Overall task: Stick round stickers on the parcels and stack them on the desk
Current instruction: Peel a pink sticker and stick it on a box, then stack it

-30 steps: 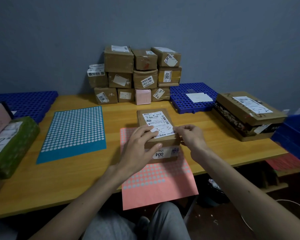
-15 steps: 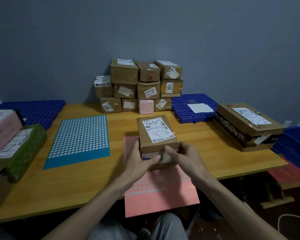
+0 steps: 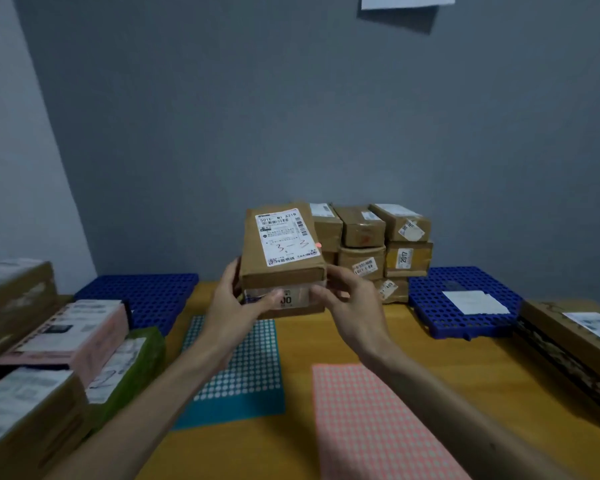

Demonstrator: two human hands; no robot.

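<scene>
while it's held, parcel [image 3: 284,247] points wallward

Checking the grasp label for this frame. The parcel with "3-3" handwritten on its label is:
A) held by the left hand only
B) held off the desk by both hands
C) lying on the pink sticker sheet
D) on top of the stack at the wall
B: the left hand and right hand both grip the parcel at its near end, in the air above the desk.
</scene>
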